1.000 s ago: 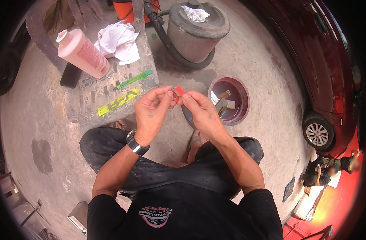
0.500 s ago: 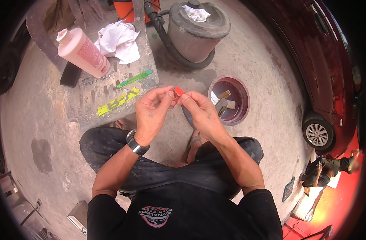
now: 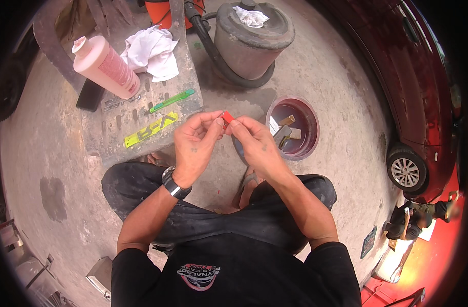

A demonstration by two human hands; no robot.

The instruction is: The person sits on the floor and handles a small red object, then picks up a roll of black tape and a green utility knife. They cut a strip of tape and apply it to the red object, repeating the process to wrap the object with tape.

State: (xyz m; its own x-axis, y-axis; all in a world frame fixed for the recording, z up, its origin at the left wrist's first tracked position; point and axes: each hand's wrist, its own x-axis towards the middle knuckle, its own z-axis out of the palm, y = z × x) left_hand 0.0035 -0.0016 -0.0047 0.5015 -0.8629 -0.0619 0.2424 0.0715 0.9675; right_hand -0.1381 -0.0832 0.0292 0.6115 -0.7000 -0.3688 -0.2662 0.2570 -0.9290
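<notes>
A small red piece, flat like a strip or tape, is pinched between the fingertips of both my hands. My left hand, with a watch at its wrist, holds its left side. From the right, my right hand grips it with thumb and finger. My fingers hide part of the piece, so its exact kind does not show. On the worn plastic chair seat to the left lie a yellow strip with dark lettering and a green utility knife.
The chair also holds a pink bottle, a white cloth and a dark phone. A purple bucket with blocks inside stands right of my hands. Beyond are a grey drum with a hose and a dark red car.
The red piece has turned slightly between my fingertips, and a dark gap beside it no longer shows. Both hands stay nearly in place.
</notes>
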